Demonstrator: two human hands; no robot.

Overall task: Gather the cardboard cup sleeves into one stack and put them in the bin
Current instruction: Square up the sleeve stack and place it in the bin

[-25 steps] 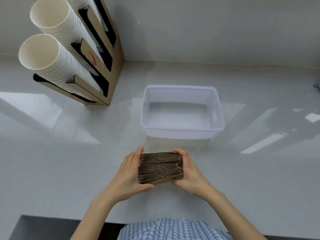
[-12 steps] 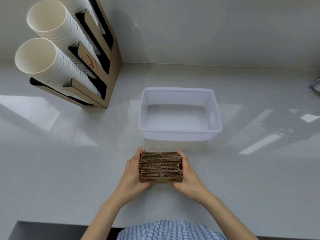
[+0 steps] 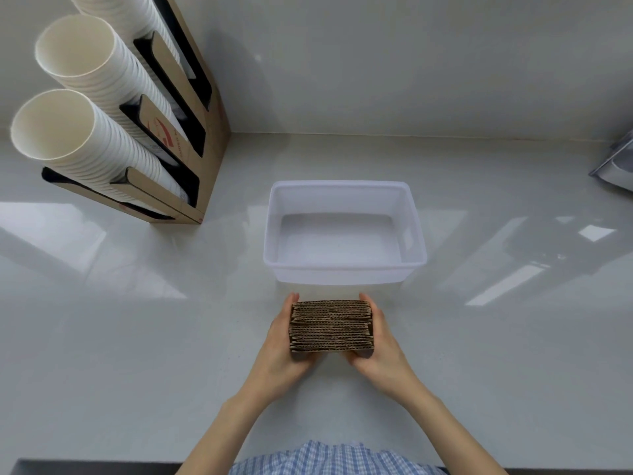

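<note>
A stack of brown corrugated cardboard cup sleeves [image 3: 331,326] stands on edge just in front of the white plastic bin [image 3: 344,274]. My left hand [image 3: 281,347] presses against the stack's left end and my right hand [image 3: 380,346] against its right end, so both hold it between them. The sleeves are lined up evenly. The bin is rectangular with nothing inside it, and its near wall is a short way beyond my fingertips.
A cardboard cup dispenser [image 3: 178,138] with long rows of white paper cups [image 3: 68,132] stands at the back left of the glossy white counter [image 3: 137,354]. A metallic object [image 3: 616,166] pokes in at the right edge. The counter's front edge runs along the bottom.
The stack was skewed a second ago; my hands have squared it up and shifted it slightly toward the bin.
</note>
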